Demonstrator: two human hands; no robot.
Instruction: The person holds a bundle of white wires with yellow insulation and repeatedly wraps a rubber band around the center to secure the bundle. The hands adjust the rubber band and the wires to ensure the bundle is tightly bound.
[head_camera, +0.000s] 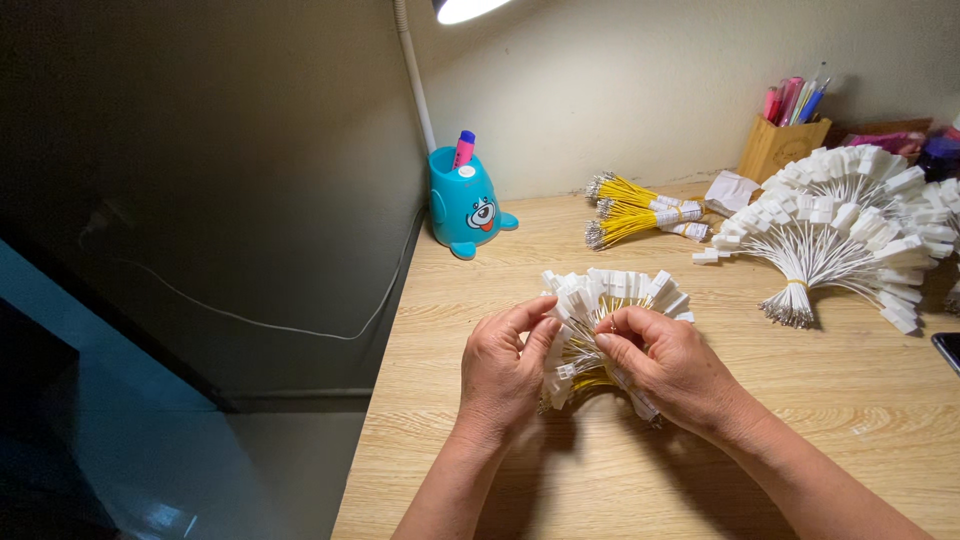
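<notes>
On the wood desk (560, 480), near the middle, sits a bunch of yellow wires (610, 310) w/ white tags. Left hand (505, 372) & right hand (665, 362) both pinch it, fingers shut tight on the wires. Behind it: more yellow wires (640, 212), a big white wire fan (840, 225), a blue pen cup (465, 205).

Light source: a desk lamp (468, 9) at top centre, blown out to white.
Brightness: warm on the wooden desk (560, 490); left half of the frame dim.
Shadows: dark patches beneath the hands.
Sharpness: centre crisp, no visible motion blur.
</notes>
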